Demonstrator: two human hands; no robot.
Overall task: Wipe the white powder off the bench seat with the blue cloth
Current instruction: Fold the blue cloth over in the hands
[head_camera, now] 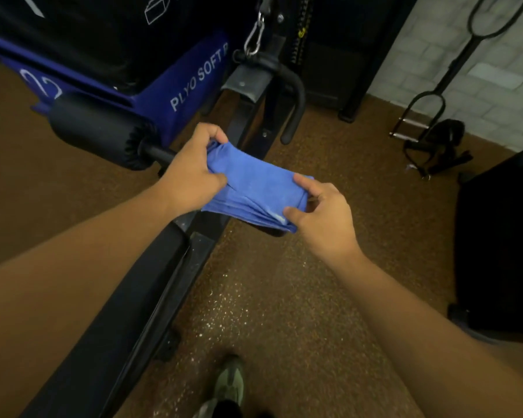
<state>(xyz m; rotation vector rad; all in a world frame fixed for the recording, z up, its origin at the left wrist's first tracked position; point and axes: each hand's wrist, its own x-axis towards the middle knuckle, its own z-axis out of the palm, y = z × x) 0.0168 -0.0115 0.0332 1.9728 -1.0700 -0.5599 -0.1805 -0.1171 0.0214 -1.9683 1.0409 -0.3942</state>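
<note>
The blue cloth (254, 188) is folded into several layers and held in the air between both hands. My left hand (191, 170) pinches its far left end. My right hand (320, 218) grips its near right corner, where a pale streak shows on the fabric. Below and left of the cloth runs the black bench seat (109, 321), mostly hidden under my left forearm. No white powder shows on the visible part of the seat. White specks lie scattered on the brown floor (242, 300) beside the bench.
A black foam roller pad (100, 131) sticks out left of the bench. Behind stand a blue plyo soft box (187, 79), a cable handle with carabiner (254, 37) and a black curved bar (293, 104). Straps (441, 146) lie by the white brick wall. My shoe (227, 387) is on the floor.
</note>
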